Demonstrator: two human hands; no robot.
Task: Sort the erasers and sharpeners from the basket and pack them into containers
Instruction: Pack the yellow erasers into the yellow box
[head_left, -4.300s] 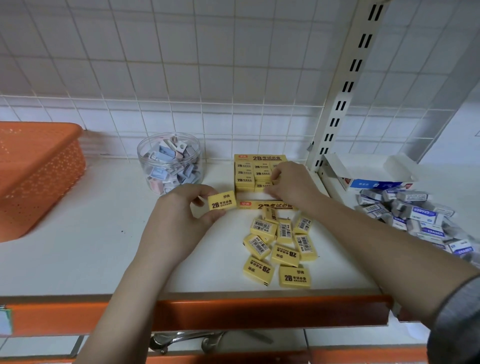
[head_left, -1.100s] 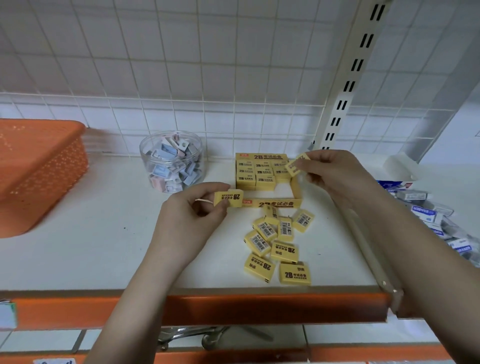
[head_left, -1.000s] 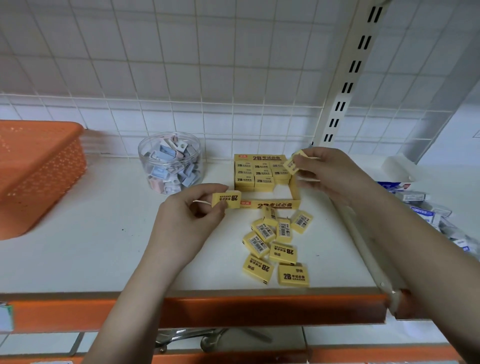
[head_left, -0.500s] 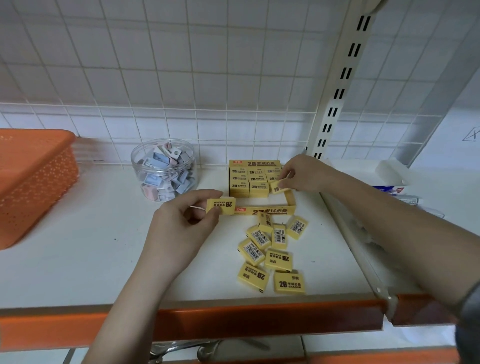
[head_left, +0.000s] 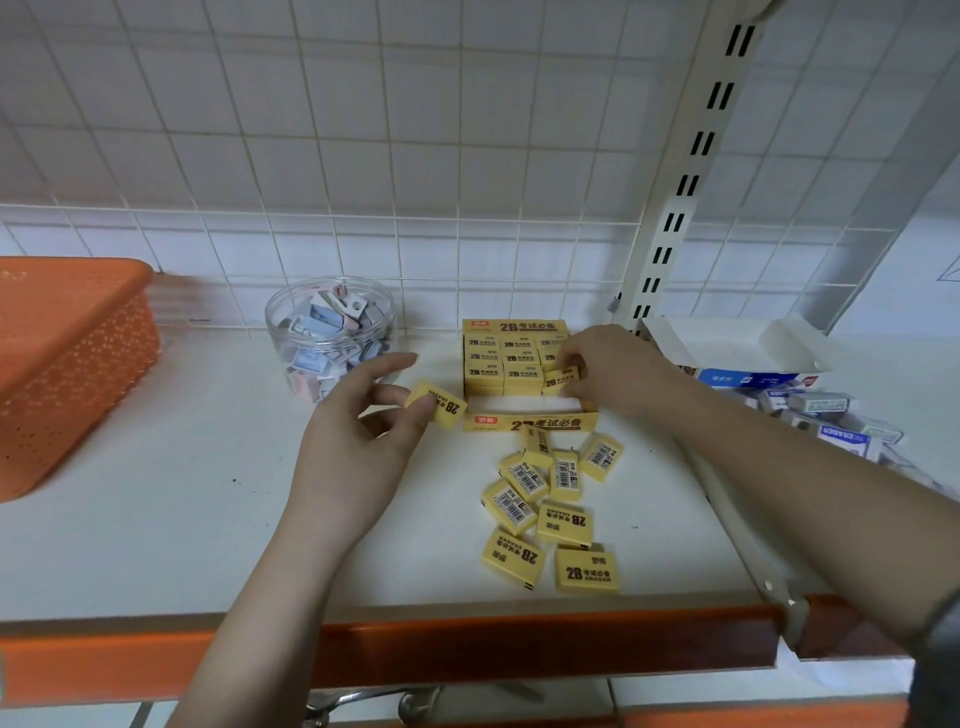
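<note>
A yellow eraser box (head_left: 530, 422) stands open on the white shelf, its back rows filled with yellow 2B erasers. My right hand (head_left: 618, 371) pinches one yellow eraser (head_left: 560, 379) at the front right of the packed rows inside the box. My left hand (head_left: 358, 431) holds another yellow eraser (head_left: 439, 406) between thumb and fingers, just left of the box's front corner. Several loose yellow erasers (head_left: 550, 512) lie on the shelf in front of the box.
A clear round jar (head_left: 330, 338) of sharpeners stands left of the box. An orange basket (head_left: 67, 364) sits at the far left. To the right, past the shelf upright, are an open white-and-blue box (head_left: 748, 358) and several blue-and-white erasers (head_left: 831, 421).
My right hand has brought its eraser down from above the box's right side into the box, against the packed rows. My left hand has kept hold of its eraser near the front corner.
</note>
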